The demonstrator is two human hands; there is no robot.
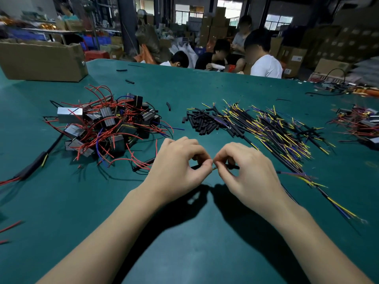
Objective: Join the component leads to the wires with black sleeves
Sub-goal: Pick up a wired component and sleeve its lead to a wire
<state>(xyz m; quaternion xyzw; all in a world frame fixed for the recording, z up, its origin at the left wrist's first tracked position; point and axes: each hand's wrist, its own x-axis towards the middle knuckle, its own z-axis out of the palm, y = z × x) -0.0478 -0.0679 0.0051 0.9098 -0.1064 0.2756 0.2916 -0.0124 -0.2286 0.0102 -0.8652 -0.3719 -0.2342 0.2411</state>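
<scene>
Both forearms reach in from the near edge of the bench (184, 253), bare green mat beneath them. My left hand (178, 171) and right hand (246, 171) meet at center, well clear of the stock. Left grip: thumb and forefinger pinched on a thin lead end, a black sleeve (194, 167) showing just under the fingers. Right grip: pinched narrow on a wire (215, 168) with a yellow tip; its black sleeve runs off to the right of my fingers. The 2 pinches nearly touch. Whether the strands are twisted together yet, I cannot tell; too small.

Progress, as I judge it: 1 joint in hand, most of the job left. Components (106, 124) with red leads sit heaped at left, seemingly unjoined. Loose sleeves (201, 121) lie in a pile behind my hands, and sleeved wires (276, 130) fan out to the right. A second tangle (361, 121) at far right may be finished pieces; not certain.

Room: open mat near me and between the piles. A long sleeved cable (34, 162) lies at left, another wire bundle (307, 177) just right of my right hand. Cardboard box (41, 60) at the far left corner.
</scene>
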